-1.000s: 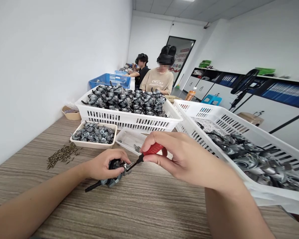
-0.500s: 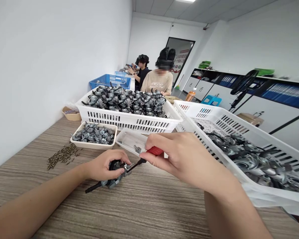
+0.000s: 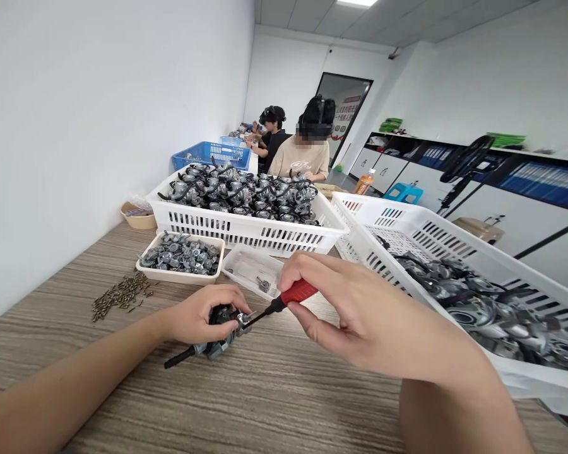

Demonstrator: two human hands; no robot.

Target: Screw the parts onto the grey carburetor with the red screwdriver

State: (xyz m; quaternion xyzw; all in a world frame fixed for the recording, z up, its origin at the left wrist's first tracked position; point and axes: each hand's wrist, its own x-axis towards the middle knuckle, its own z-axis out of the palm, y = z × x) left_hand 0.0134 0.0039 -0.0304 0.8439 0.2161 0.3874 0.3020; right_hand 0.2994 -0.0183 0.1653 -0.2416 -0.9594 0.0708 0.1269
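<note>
An assembly workshop set up in an office-like room. The workshop side shows in the table (image 3: 227,403) with its slotted crates (image 3: 245,236) of near-identical metal parts (image 3: 239,190), a tray (image 3: 180,276) of smaller fittings, a loose heap of brass-coloured pins (image 3: 120,294) and a screwdriver (image 3: 299,291) in hand; two people (image 3: 301,159) are stationed beyond. Cabinets (image 3: 525,217), blue binders (image 3: 544,180) and a panelled ceiling (image 3: 307,16) suggest the office.

Right hand (image 3: 360,309): thumb and forefinger spread wider than half a second ago.
Screwdriver (image 3: 299,292): more of red handle uncovered.
Nearer co-worker (image 3: 296,157): head bowed lower than a second ago.
Farther co-worker (image 3: 277,146): arm, outstretched a second ago, now drawn in closer.
</note>
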